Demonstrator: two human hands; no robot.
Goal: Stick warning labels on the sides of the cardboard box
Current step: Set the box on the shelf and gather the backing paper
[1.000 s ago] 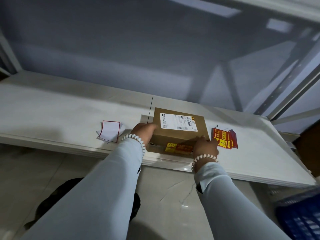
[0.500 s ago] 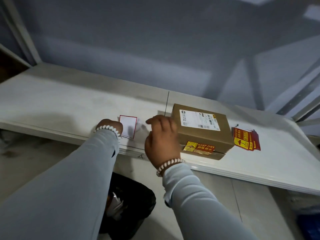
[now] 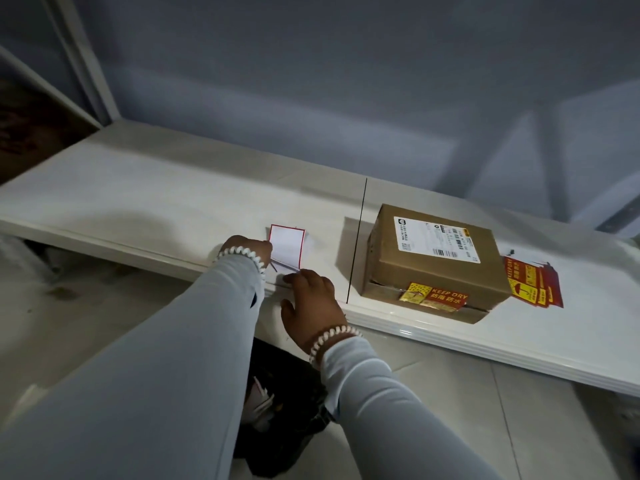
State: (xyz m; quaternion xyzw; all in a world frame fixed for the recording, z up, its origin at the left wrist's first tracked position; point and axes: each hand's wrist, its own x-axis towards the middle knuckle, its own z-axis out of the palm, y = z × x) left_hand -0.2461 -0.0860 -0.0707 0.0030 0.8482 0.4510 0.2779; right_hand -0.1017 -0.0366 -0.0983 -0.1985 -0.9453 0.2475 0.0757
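- The right hand (image 3: pixel 311 299), raised in front of the cardboard box (image 3: pixel 433 261) half a second ago, is now lowered to the shelf (image 3: pixel 138 202) edge, its fingertips (image 3: pixel 289 278) touching the near end of the red-bordered backing sheet (image 3: pixel 286 247).
- The sheet's left edge is pinched by the left hand (image 3: pixel 247 249) (grip partly hidden by the wrist).
- The right fingers are loosely curled; whether anything is gripped cannot be told.
- The box is seen well to the right of both hands, a "KEEP DRY" label (image 3: pixel 433 296) stuck on its near side.
- Spare red labels (image 3: pixel 530 285) lie just beyond the box.
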